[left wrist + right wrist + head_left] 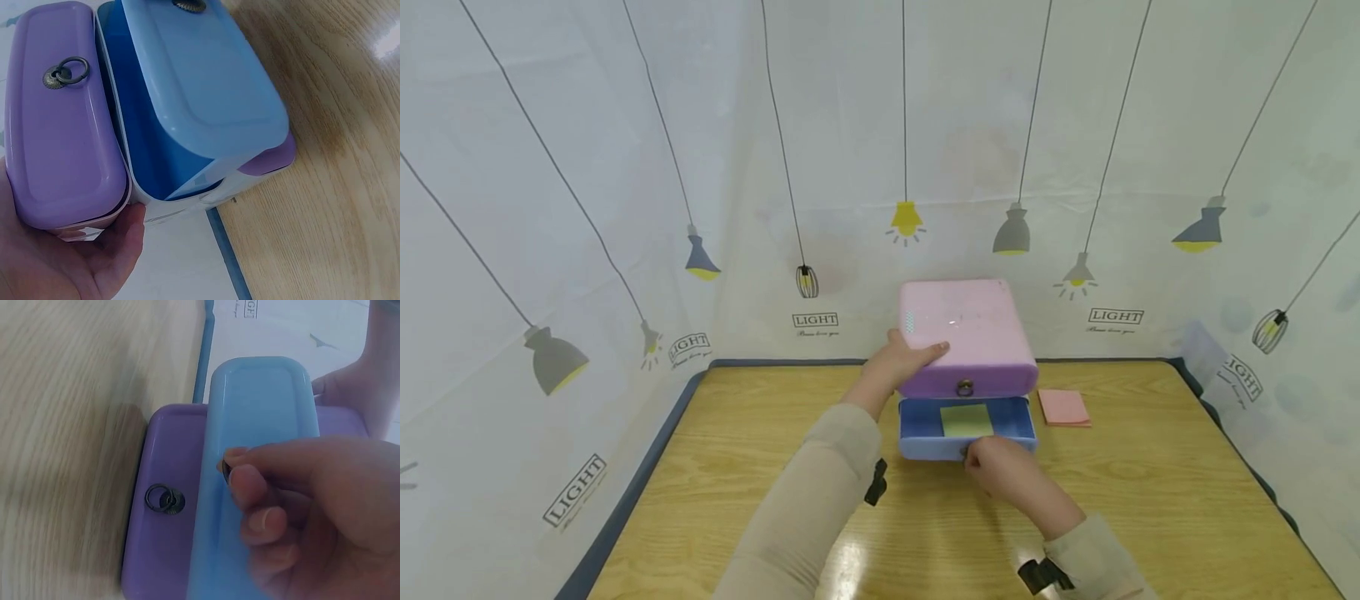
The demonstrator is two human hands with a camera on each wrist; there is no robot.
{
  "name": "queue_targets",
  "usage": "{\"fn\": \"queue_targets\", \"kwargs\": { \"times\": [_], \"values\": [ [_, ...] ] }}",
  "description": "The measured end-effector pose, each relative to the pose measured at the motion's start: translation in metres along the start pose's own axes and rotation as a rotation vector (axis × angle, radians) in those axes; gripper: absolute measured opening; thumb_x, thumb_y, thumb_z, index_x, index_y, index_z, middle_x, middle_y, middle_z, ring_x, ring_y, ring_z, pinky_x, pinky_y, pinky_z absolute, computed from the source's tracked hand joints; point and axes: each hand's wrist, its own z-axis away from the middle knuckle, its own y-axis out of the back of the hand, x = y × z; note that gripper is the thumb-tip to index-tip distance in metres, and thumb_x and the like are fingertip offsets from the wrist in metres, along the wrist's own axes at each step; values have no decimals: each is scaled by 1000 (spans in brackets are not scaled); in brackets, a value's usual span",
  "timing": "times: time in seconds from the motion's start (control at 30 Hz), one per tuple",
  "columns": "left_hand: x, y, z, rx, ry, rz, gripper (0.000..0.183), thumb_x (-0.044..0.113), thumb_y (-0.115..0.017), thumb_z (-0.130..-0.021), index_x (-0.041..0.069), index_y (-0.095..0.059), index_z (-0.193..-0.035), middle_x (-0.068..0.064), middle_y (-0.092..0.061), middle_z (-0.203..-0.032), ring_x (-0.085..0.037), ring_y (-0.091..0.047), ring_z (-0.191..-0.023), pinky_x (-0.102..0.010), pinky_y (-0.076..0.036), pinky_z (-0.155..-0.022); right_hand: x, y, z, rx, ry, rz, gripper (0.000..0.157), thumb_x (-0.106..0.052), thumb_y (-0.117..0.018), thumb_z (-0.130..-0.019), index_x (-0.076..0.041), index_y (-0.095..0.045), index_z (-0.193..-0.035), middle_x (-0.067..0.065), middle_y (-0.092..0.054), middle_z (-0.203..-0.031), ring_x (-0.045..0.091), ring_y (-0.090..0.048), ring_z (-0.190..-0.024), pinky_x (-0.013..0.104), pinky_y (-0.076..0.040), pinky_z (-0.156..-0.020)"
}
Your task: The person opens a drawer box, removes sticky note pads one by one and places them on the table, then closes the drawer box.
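Note:
A small drawer box with a pink top stands at the back of the table. Its blue middle drawer is pulled out, and a yellow-green sticky note pad lies inside. My right hand pinches the drawer's metal ring pull between thumb and forefinger. My left hand holds the box at its left side, with the thumb over the top. Above the blue drawer, the purple upper drawer is closed. A purple lower drawer with its own ring shows beneath in the right wrist view.
To the right of the box lies a pink sticky note pad on the wooden table. Behind the table hangs a pale curtain printed with lamps. Dark blue edging runs along the table's back and sides.

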Motion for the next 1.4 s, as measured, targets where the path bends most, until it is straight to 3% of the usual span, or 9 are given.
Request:
{"fn": "queue_targets", "kwargs": {
  "times": [0.1,0.23,0.57,0.83,1.07,1.3,1.4],
  "values": [
    [0,0,0,12,3,9,116,78,-57,-77,8,-8,-156,-21,-46,-142,-35,-50,-122,-49,-44,-97,-3,0,5,-11,11,16,49,-1,-57,-89,-18,-30,-51,-9,-23,-46,7,-25,-43,24,-21,-47],
    [-1,0,0,13,5,21,115,77,-57,-77,8,-9,-155,-21,-47,-140,-34,-51,-121,-49,-45,-96,-7,0,12,-23,44,37,48,0,-56,-87,-19,-29,-52,-9,-19,-49,8,-20,-47,25,-19,-49],
    [-2,3,2,13,-16,27,113,75,-58,-78,7,-11,-154,-22,-48,-138,-36,-52,-120,-50,-45,-96,-8,-1,27,-8,140,68,48,-1,-58,-85,-22,-31,-51,-14,-24,-43,3,-27,-42,21,-22,-44],
    [-4,3,2,28,-6,23,113,76,-57,-78,8,-10,-155,-21,-46,-142,-37,-48,-125,-53,-40,-101,-7,0,30,-84,155,57,50,-4,-58,-89,-22,-34,-50,-14,-33,-41,4,-37,-38,21,-29,-44],
    [-3,0,-1,12,-12,40,116,77,-58,-77,8,-8,-156,-22,-43,-144,-37,-45,-128,-53,-38,-102,-9,15,36,-108,257,133,43,-11,-64,-87,-20,-40,-53,-11,-28,-51,5,-27,-49,25,-31,-47],
    [-2,-2,-3,16,0,35,117,78,-57,-76,9,-7,-156,-21,-44,-145,-38,-44,-129,-55,-37,-103,-15,34,43,-208,313,89,30,-21,-67,-89,-20,-51,-65,-12,-39,-58,5,-38,-54,27,-39,-53],
    [-2,-2,-3,24,-5,29,116,78,-57,-76,9,-9,-156,-21,-46,-142,-37,-46,-127,-54,-38,-102,-16,43,44,-209,342,58,22,-24,-67,-90,-19,-59,-70,-14,-48,-63,4,-44,-58,27,-42,-56]
  ]
}}
